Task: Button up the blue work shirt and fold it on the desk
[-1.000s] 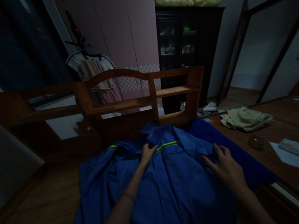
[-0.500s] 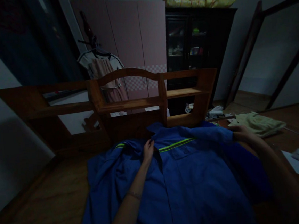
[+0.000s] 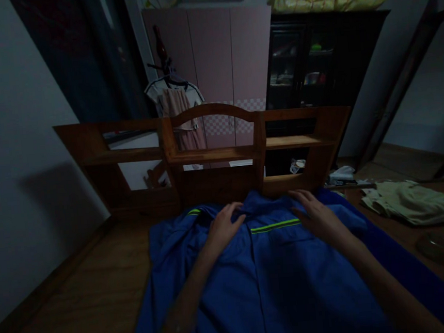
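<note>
A blue work shirt [image 3: 271, 281] with a yellow-green reflective stripe lies spread flat on a wooden surface [image 3: 81, 298], its collar toward the wooden headboard shelf [image 3: 213, 154]. My left hand [image 3: 225, 223] rests on the shirt just left of the collar, with its fingers curled onto the cloth. To the right of the collar, my right hand [image 3: 315, 212] lies on the chest with fingers spread flat, by the stripe. Neither hand lifts the cloth.
A folded pale-green garment [image 3: 415, 201] lies on the wood at the right, with a small glass object [image 3: 433, 245] near it. Behind the headboard stand a pink wardrobe [image 3: 212, 58], a dark cabinet [image 3: 314, 65] and a rack with hanging clothes [image 3: 175, 100].
My right hand came back from the shirt's right shoulder edge to the chest near the collar. The left hand stayed by the collar. The view swung to the left.
</note>
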{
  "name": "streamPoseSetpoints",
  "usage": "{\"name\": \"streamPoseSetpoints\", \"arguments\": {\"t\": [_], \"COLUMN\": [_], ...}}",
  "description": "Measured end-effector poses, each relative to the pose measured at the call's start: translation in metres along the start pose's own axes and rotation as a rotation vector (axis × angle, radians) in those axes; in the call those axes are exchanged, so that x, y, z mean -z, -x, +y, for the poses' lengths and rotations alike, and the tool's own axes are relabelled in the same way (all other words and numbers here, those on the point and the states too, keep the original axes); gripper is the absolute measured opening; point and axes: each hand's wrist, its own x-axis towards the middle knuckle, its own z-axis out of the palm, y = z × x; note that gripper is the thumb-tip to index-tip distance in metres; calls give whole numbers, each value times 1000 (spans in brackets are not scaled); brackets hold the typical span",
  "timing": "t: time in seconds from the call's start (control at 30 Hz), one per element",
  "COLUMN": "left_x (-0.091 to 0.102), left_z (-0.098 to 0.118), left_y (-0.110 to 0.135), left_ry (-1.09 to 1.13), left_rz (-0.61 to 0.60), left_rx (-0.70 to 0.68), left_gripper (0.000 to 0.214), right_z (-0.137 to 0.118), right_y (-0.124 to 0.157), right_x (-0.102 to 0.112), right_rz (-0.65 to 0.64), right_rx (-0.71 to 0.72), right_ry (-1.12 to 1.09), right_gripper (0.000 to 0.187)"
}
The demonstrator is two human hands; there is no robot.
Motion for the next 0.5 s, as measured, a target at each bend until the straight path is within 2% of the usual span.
{"name": "streamPoseSetpoints", "arguments": {"t": [0.07,0.1,0.17,0.27,0.3,0.37,0.5], "left_x": [31,47,77,111,118,125,115], "left_z": [14,14,0,-39,-50,-62,-59], "left_y": [45,69,115,173,189,218,264], "left_ry": [-400,-547,-736,-842,-819,-718,-574], "left_rz": [-90,-73,56,297,325,298,229], "left_rx": [-41,3,141,339,388,441,406], "left_gripper": [32,36,42,58,61,62,54], "right_z": [-41,-60,-95,-141,-155,-181,-226], "right_y": [-12,-17,-26,-38,-43,-57,-95], "right_x": [-23,-36,-65,-108,-122,-148,-185], "right_rz": [-198,-293,-436,-539,-559,-575,-531], "right_rx": [132,184,281,375,397,428,488], "right_ry": [-137,-221,-367,-447,-455,-463,-463], "right_gripper": [40,38,34,23,22,27,57]}}
